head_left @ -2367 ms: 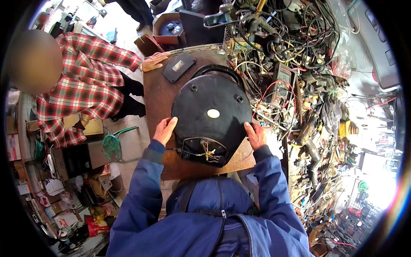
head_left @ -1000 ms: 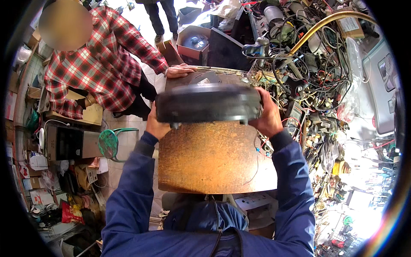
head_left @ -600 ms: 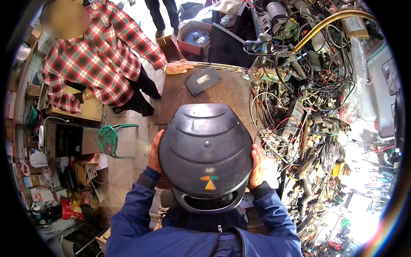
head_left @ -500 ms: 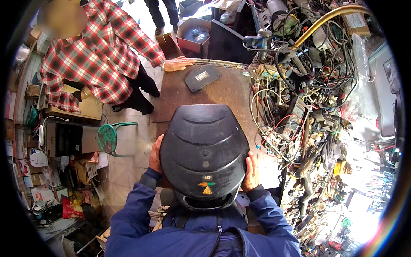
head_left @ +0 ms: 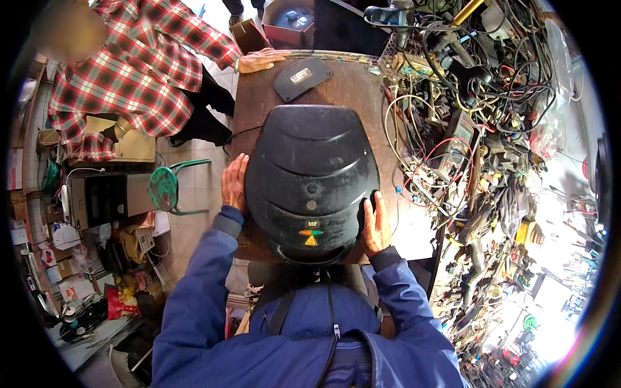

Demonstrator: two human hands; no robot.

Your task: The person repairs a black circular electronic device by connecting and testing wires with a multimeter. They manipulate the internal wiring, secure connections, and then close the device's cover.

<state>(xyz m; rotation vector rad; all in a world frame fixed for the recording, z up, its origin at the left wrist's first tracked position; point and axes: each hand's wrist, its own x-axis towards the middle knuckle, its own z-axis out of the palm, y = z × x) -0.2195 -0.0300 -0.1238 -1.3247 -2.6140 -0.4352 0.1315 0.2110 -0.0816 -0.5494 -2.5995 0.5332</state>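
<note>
A big black plastic case point(head_left: 312, 152), rounded like a shield with curved ridges and a small coloured triangle mark, lies on the brown worktable point(head_left: 255, 97) in front of me. Against its left side rests my left hand point(head_left: 233, 183), fingers stretched along the edge. My right hand point(head_left: 373, 223) presses on the lower right side, with the fingers reaching up the edge. Between them, both hands hold the case, its near end at the table's front edge. Beyond it sits a flat dark cover plate point(head_left: 303, 79) with a label.
A person in a checked shirt point(head_left: 139, 71) stands at the far left, one hand point(head_left: 261, 60) on the table. Tangled cables point(head_left: 511, 77) and a multimeter point(head_left: 457, 143) crowd the right side. A green stool point(head_left: 165, 189) stands left; an open carton point(head_left: 288, 24) sits beyond the table.
The case has slid slightly away from me on the table, nearer the cover plate, with both hands moving along with it. My view has also shifted, so the table appears higher.
</note>
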